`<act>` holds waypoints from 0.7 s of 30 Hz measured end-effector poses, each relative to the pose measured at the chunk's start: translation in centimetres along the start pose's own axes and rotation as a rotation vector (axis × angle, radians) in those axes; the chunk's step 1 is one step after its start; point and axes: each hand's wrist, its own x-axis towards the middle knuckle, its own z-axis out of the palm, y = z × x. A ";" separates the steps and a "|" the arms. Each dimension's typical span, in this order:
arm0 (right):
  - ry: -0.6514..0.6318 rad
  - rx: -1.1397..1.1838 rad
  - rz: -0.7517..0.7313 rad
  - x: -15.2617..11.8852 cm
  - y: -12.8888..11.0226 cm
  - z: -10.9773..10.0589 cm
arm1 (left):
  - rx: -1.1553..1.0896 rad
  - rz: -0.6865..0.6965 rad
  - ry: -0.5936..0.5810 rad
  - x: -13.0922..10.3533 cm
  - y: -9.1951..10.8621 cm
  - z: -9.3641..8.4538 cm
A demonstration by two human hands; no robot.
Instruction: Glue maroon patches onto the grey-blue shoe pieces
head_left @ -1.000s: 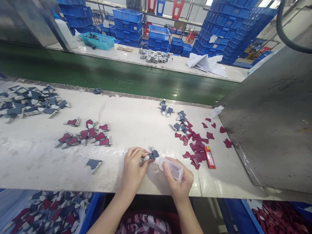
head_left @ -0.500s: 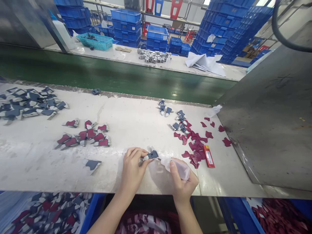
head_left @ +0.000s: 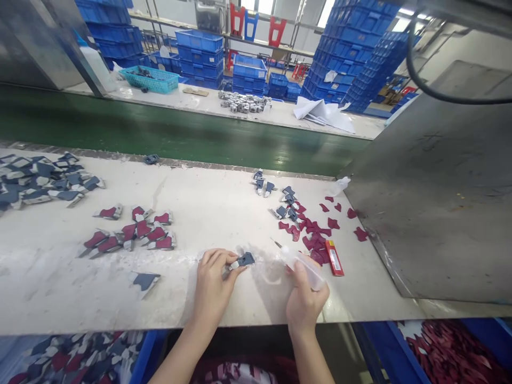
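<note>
Between its fingertips my left hand (head_left: 216, 277) grips a blue-and-white part (head_left: 245, 260) just above the white table (head_left: 224, 213). My right hand (head_left: 306, 298) is wrapped round a clear squeeze bottle (head_left: 306, 269); its thin dark tip points up and left, apart from the part. Red pieces (head_left: 318, 234) lie beyond the bottle, beside a red-and-yellow packet (head_left: 334, 258). Several blue-and-white parts (head_left: 281, 212) sit near them. To the left are parts with red tops (head_left: 143, 229), a single blue-topped part (head_left: 144, 280) and a large pile of blue-and-white parts (head_left: 44, 170).
A metal panel (head_left: 436, 202) rises at the right. Behind the green belt (head_left: 192, 138) a shelf holds a turquoise basket (head_left: 150, 80) and grey parts (head_left: 244, 102). Below the table's front edge stand blue bins of parts, one at the left (head_left: 146, 357), one at the right (head_left: 394, 352).
My right hand has drawn the bottle back to the right, and its tip has left the blue-and-white part. My left hand still holds that part. The view has shifted slightly.
</note>
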 end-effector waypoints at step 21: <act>-0.082 -0.821 -0.425 4.9 0.4 -3.1 | -0.304 -0.446 0.123 -0.2 0.3 -1.1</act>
